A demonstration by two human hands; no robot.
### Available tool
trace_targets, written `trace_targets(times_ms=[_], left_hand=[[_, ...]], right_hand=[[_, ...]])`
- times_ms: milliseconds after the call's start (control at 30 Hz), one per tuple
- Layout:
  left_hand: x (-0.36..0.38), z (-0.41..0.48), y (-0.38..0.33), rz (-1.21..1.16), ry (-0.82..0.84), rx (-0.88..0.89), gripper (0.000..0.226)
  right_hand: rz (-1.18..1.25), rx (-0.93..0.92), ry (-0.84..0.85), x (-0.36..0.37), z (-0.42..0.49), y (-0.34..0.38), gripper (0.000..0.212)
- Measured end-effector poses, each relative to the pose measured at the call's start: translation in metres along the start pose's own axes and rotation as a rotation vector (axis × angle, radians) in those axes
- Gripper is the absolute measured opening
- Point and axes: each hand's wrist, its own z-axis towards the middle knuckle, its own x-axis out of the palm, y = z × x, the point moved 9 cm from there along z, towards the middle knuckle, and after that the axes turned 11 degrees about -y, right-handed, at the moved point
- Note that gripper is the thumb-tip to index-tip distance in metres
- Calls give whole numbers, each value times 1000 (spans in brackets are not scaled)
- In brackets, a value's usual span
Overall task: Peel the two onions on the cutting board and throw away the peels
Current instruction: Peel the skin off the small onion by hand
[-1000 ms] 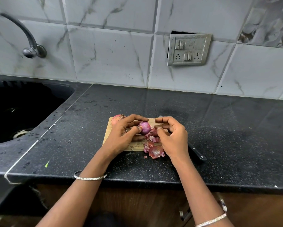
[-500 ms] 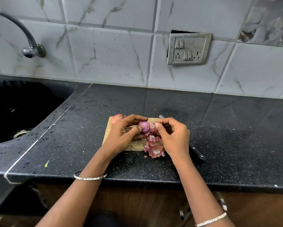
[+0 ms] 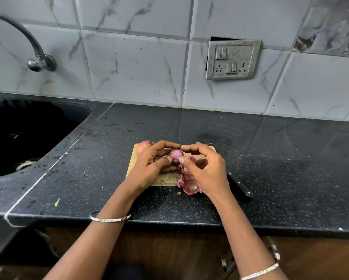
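Note:
A small wooden cutting board (image 3: 165, 179) lies on the black counter. Above it my left hand (image 3: 149, 166) holds a purple, partly peeled onion (image 3: 176, 155) between thumb and fingers. My right hand (image 3: 205, 168) meets it from the right, thumb and forefinger pinching at the onion's side. A second onion (image 3: 144, 146), still in its pinkish skin, sits at the board's far left corner, half hidden by my left hand. A heap of reddish peels (image 3: 187, 183) lies at the board's near right edge, partly under my right hand.
A black-handled knife (image 3: 239, 185) lies to the right of the board, its blade hidden behind my right hand. A black sink (image 3: 18, 138) with a tap (image 3: 34, 57) is at the left. A switch panel (image 3: 232, 59) sits on the tiled wall.
My right hand has come back from the peel heap up to the onion and now pinches at its side. My left hand has kept hold of the onion, turning it slightly.

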Motion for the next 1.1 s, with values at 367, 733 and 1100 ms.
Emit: trace_targets(times_ms=[367,733,1100], left_hand=[[1,0,2,-50,40,-29,29],[-3,2,-1,83,-4,83,40],[-3,1,-5,152,-18,118,42]], right_hand=[[113,124,87,9,-2,-11,11],[168,107,52,9,1,-15,25],[142,90,-6,1,2,-20,10]])
